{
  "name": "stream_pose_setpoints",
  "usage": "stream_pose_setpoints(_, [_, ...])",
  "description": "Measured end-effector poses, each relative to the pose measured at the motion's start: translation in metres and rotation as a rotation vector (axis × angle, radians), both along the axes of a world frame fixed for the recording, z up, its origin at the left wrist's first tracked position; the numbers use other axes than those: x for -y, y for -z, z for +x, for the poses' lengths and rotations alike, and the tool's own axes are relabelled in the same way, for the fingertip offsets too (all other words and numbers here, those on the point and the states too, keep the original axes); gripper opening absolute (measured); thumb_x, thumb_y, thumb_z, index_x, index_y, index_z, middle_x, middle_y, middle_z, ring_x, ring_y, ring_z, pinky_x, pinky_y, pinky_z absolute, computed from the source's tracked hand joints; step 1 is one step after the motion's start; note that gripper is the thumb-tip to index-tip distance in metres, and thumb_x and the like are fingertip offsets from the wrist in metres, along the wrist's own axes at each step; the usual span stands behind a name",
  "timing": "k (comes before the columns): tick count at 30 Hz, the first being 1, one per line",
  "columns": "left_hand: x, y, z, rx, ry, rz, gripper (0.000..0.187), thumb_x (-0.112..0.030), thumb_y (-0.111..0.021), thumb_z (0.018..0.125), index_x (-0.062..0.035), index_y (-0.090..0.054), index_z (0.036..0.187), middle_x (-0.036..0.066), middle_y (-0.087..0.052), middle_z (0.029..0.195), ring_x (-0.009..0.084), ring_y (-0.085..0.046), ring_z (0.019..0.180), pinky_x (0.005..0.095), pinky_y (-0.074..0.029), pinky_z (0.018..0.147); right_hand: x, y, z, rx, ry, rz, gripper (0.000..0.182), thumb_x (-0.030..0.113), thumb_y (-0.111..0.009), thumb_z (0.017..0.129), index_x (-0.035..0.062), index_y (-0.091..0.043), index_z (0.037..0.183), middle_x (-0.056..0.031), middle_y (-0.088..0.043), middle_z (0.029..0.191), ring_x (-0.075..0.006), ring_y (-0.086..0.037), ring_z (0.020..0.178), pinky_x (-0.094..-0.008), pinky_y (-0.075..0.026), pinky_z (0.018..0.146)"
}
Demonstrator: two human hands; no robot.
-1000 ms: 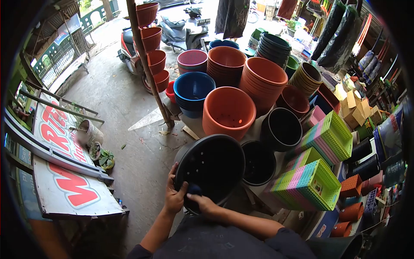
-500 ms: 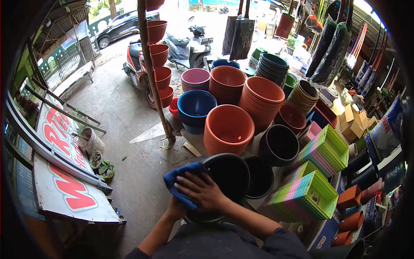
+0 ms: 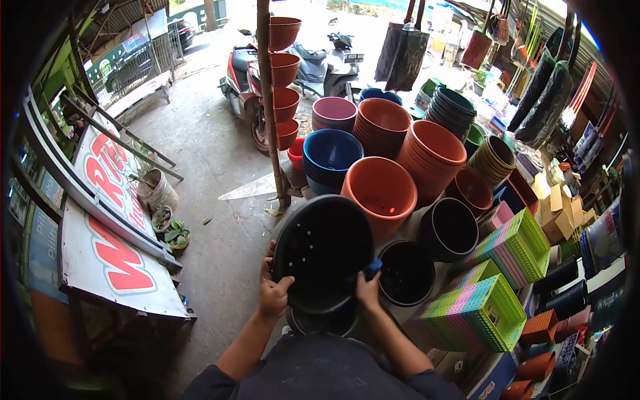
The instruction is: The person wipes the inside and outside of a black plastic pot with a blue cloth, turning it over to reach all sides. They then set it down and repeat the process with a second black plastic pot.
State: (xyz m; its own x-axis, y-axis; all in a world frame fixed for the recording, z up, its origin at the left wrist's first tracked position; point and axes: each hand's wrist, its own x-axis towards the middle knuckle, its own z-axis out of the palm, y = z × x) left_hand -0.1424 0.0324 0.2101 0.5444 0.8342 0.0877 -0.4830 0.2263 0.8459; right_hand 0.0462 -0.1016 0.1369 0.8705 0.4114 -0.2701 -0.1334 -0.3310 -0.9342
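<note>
A large black plant pot point(image 3: 327, 250) is tilted so its dark inside faces me, and light shows through several holes in its bottom. My left hand point(image 3: 272, 291) is closed on its left rim, thumb on the inner side. At the right rim, my right hand point(image 3: 367, 292) is closed around a bunched blue cloth point(image 3: 373, 269), which mostly hides in the grip. Below the tilted pot stands another black pot point(image 3: 323, 321), close in front of my body. A further black pot point(image 3: 407, 273) stands just right of my right hand.
Stacked orange pots point(image 3: 379, 193) and blue pots point(image 3: 333, 152) stand ahead. Pastel baskets point(image 3: 467, 313) are piled at the right. A wooden pole point(image 3: 275, 113) carries hanging orange pots point(image 3: 285, 69). On the left is a lettered signboard point(image 3: 120, 257); motorbikes point(image 3: 243, 87) are parked beyond.
The black pot has been lifted and tipped toward me. My left hand has moved up to its left rim, and my right hand has carried the blue cloth across to the right rim.
</note>
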Motion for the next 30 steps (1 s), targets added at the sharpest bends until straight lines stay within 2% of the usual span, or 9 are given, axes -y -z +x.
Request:
stream_pose_setpoints(5, [0.002,0.01,-0.002,-0.049,-0.128,0.078,0.058,0.016,-0.05,0.075,-0.0076,-0.041,0.128,0.009,-0.024,0.156,0.022,-0.033,0.139,0.0361,-0.032,0.112,-0.007,0.013,-0.049,-0.296,0.085,0.116,0.065,0.011,-0.058,0.091,0.0032,-0.022,0.144,-0.0158,-0.049,0.124,-0.0243,-0.052,0.115,-0.0373,-0.041,0.102])
stream_pose_setpoints(8, [-0.014,0.016,-0.031,-0.218,-0.044,0.238,0.054,-0.003,-0.067,0.082,-0.0079,-0.042,0.13,0.015,-0.031,0.149,0.0258,-0.037,0.135,0.0372,-0.035,0.11,-0.001,0.024,-0.023,-0.199,0.12,0.152,0.058,0.008,-0.056,0.088,0.0061,-0.029,0.14,-0.012,-0.052,0.109,-0.0216,-0.058,0.095,-0.0379,-0.052,0.084])
stream_pose_setpoints(11, [-0.044,-0.003,-0.059,-0.966,0.053,0.936,0.101,-0.058,-0.085,0.061,-0.0047,-0.037,0.133,0.021,-0.032,0.141,0.0373,-0.04,0.126,0.0467,-0.033,0.106,0.011,0.027,0.022,-0.061,0.008,0.097,0.047,0.007,-0.057,0.087,0.0049,-0.036,0.129,-0.0103,-0.051,0.105,-0.0195,-0.057,0.091,-0.0366,-0.053,0.082])
stream_pose_setpoints(15, [-0.048,-0.006,-0.073,-1.253,-0.022,1.44,0.101,-0.065,-0.083,0.056,-0.0074,-0.044,0.13,0.019,-0.033,0.139,0.0382,-0.034,0.129,0.0528,-0.024,0.105,0.017,-0.006,0.037,-0.065,-0.106,0.049,0.04,0.004,-0.055,0.087,0.0049,-0.038,0.123,-0.0102,-0.051,0.104,-0.0195,-0.057,0.086,-0.0376,-0.056,0.075])
stream_pose_setpoints(20, [-0.05,-0.014,-0.068,-0.979,-0.278,1.675,0.07,-0.057,-0.08,0.064,-0.0168,-0.056,0.116,0.012,-0.042,0.128,0.0282,-0.04,0.124,0.0481,-0.025,0.104,0.022,-0.018,0.047,-0.319,-0.21,0.065,0.056,0.008,-0.058,0.086,0.0021,-0.032,0.135,-0.0136,-0.054,0.111,-0.0231,-0.058,0.1,-0.0358,-0.055,0.075])
stream_pose_setpoints(23, [-0.05,-0.044,-0.05,-0.709,0.16,1.929,0.019,-0.029,-0.07,0.073,-0.0238,-0.063,0.09,-0.002,-0.056,0.086,0.0168,-0.058,0.094,0.037,-0.039,0.092,0.023,-0.013,0.058,-0.264,-0.345,-0.03,0.058,0.01,-0.059,0.087,0.0018,-0.032,0.137,-0.0153,-0.054,0.116,-0.0247,-0.058,0.104,-0.0373,-0.054,0.081])
stream_pose_setpoints(26, [-0.049,-0.015,-0.053,-0.832,0.545,2.004,0.006,-0.025,-0.065,0.075,-0.0213,-0.061,0.078,-0.004,-0.057,0.074,0.0153,-0.059,0.076,0.0317,-0.045,0.075,0.016,-0.053,0.055,-0.18,-0.439,-0.169,0.053,0.011,-0.06,0.088,0.0009,-0.036,0.135,-0.016,-0.055,0.117,-0.0245,-0.058,0.104,-0.0373,-0.053,0.086])
stream_pose_setpoints(27, [-0.042,-0.014,-0.052,-0.721,0.463,2.01,0.01,-0.024,-0.064,0.075,-0.0197,-0.056,0.07,-0.005,-0.057,0.07,0.0151,-0.058,0.068,0.0307,-0.043,0.063,0.015,-0.049,0.056,-0.176,-0.424,-0.164,0.053,0.011,-0.06,0.088,0.0009,-0.036,0.135,-0.016,-0.055,0.117,-0.0245,-0.058,0.104,-0.0373,-0.053,0.086])
stream_pose_setpoints(30, [-0.02,0.0,-0.052,-0.765,0.454,1.942,0.009,-0.025,-0.064,0.076,-0.0204,-0.057,0.072,-0.005,-0.057,0.07,0.0149,-0.059,0.069,0.0309,-0.044,0.065,0.013,-0.016,0.058,-0.128,-0.325,-0.118,0.055,0.016,-0.063,0.086,-0.0001,-0.041,0.133,-0.0193,-0.059,0.118,-0.0281,-0.061,0.107,-0.0383,-0.051,0.09])
